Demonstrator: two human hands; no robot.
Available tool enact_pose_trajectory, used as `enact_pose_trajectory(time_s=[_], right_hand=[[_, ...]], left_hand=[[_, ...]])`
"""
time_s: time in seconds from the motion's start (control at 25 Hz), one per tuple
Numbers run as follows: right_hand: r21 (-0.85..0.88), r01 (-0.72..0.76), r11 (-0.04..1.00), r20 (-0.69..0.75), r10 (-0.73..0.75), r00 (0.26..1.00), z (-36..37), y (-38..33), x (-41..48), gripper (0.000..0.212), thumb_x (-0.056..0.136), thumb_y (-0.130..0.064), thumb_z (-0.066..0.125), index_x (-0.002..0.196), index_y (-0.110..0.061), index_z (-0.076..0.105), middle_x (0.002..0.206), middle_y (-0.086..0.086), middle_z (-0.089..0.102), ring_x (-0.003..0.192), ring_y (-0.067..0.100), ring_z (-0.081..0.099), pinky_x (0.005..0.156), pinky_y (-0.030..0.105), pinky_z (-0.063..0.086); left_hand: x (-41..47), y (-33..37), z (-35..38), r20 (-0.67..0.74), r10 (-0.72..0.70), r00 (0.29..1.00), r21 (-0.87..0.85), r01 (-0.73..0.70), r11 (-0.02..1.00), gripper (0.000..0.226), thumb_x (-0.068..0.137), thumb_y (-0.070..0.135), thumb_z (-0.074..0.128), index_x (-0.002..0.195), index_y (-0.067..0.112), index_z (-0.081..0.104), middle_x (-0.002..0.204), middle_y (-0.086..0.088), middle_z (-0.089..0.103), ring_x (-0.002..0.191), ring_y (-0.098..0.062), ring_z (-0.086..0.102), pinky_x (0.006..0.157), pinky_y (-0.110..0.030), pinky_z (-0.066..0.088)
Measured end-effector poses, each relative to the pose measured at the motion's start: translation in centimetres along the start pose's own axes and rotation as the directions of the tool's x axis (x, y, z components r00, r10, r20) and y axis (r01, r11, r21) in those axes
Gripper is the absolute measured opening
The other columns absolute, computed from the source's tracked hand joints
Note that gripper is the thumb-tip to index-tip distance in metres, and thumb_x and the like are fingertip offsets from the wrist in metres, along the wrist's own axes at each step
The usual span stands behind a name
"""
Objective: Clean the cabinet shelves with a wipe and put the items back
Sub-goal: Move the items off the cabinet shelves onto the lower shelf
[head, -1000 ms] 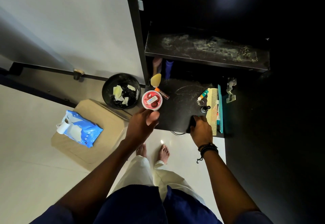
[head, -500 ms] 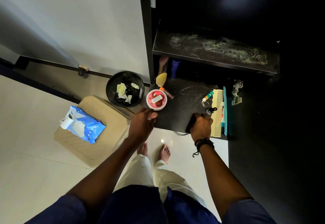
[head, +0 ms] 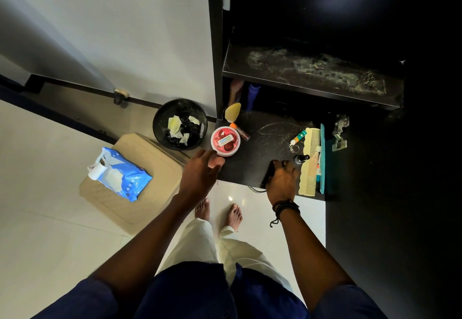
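A round pink-lidded jar (head: 225,140) stands at the front left of the dark lower shelf (head: 265,148). My left hand (head: 200,175) hovers just below it with relaxed fingers, fingertips at the jar's near side, holding nothing. My right hand (head: 282,181) curls over a flat dark object (head: 269,172) at the shelf's front edge; what that object is cannot be made out. The upper shelf (head: 312,73) is bare and streaked with pale dust. A blue pack of wipes (head: 122,176) lies on a beige stool (head: 150,201) to the left.
On the lower shelf lie a cream comb (head: 310,163), a teal comb (head: 322,158), a small black bottle (head: 301,159), a keyring tube (head: 298,138), an orange-capped tube (head: 238,130) and a yellow sponge (head: 232,112). A black bin (head: 180,123) with used wipes stands on the floor.
My left hand has slipped back from the pink jar, which now stands alone on the shelf. My right hand has stayed on the dark object.
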State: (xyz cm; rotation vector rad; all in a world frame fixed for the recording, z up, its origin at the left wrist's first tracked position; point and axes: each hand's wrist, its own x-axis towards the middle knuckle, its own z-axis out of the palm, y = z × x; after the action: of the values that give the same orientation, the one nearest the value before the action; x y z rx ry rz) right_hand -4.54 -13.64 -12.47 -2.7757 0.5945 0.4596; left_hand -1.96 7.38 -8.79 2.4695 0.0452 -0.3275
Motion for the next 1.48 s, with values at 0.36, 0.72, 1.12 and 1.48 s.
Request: enact_pose_trajectory(time_s=[0.36, 0.72, 1.12, 1.48], right_hand=[[0.369, 0.231, 0.9, 0.056, -0.27, 0.961, 0.7, -4.6, -0.2, 0.039, 0.086, -0.012, 0.065, 0.124, -0.009, 0.057, 0.125, 0.012, 0.056, 0.116, 0.026, 0.053, 0.099, 0.034, 0.046], [0.373, 0.291, 0.881, 0.056, -0.334, 0.941, 2.6, -6.9, -0.1, 0.037, 0.083, -0.013, 0.067, 0.119, -0.006, 0.057, 0.123, 0.015, 0.054, 0.118, 0.029, 0.05, 0.099, 0.035, 0.042], [0.238, -0.045, 0.97, -0.309, 0.12, 0.943, -4.6, 2.6, 2.0, 0.043, 0.087, -0.018, 0.064, 0.128, -0.009, 0.053, 0.137, 0.021, 0.042, 0.121, 0.037, 0.042, 0.1, 0.046, 0.044], [0.146, -0.003, 0.989, -0.094, 0.017, 0.995, -5.0, 3.2, 4.8, 0.023, 0.09, -0.017, 0.062, 0.112, -0.008, 0.064, 0.113, 0.015, 0.067, 0.104, 0.031, 0.063, 0.085, 0.034, 0.051]], left_hand=[[-0.2, -0.5, -0.2, -0.023, 0.076, 0.997, 0.058, -0.075, 0.995, 0.049, 0.08, 0.025, 0.075, 0.125, 0.016, 0.058, 0.122, -0.007, 0.06, 0.103, -0.024, 0.059, 0.079, -0.035, 0.053], [-0.4, -1.4, -0.9, 0.06, 0.196, 0.979, 0.073, -0.2, 0.977, 0.07, 0.07, 0.011, 0.081, 0.133, 0.012, 0.05, 0.127, -0.011, 0.055, 0.112, -0.027, 0.054, 0.086, -0.032, 0.05], [0.3, 5.8, 1.2, 0.096, 0.362, 0.927, 0.049, -0.367, 0.929, 0.078, 0.071, 0.001, 0.075, 0.14, 0.013, 0.041, 0.141, -0.009, 0.042, 0.13, -0.028, 0.037, 0.105, -0.039, 0.038], [1.2, 5.6, 0.4, 0.146, 0.32, 0.936, 0.02, -0.326, 0.945, 0.063, 0.083, 0.01, 0.069, 0.14, 0.014, 0.042, 0.144, -0.007, 0.043, 0.131, -0.026, 0.04, 0.105, -0.032, 0.035]])
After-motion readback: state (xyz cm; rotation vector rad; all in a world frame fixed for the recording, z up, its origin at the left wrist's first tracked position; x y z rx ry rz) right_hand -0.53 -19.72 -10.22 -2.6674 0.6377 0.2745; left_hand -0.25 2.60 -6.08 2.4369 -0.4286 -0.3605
